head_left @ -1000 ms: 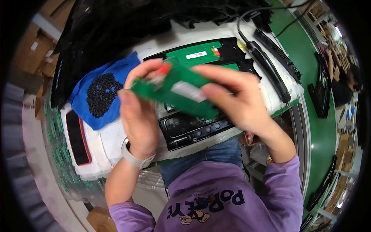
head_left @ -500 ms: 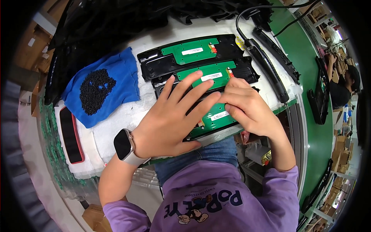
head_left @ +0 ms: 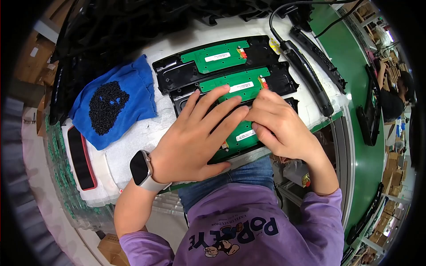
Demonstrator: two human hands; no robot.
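Note:
Three black plastic panels lie in a row on the white padded worktop, each carrying a green circuit board. My left hand lies spread over the nearest panel, its fingers reaching to the edge of the middle circuit board. On the nearest circuit board, the fingers of my right hand are pinched together beside my left fingertips. Whatever they may hold is hidden. The far circuit board and its black panel are untouched. Small red-and-white connectors sit at the board ends.
A blue cloth at left bears a heap of small black screws. Beside it lies a red-edged phone. A corded black electric screwdriver and a long black part rest at right. Dark plastic covers the back; a person is far right.
My right hand has shifted slightly left along the nearest board, still pinched. My left hand stays spread in nearly the same place. The view has shifted a little.

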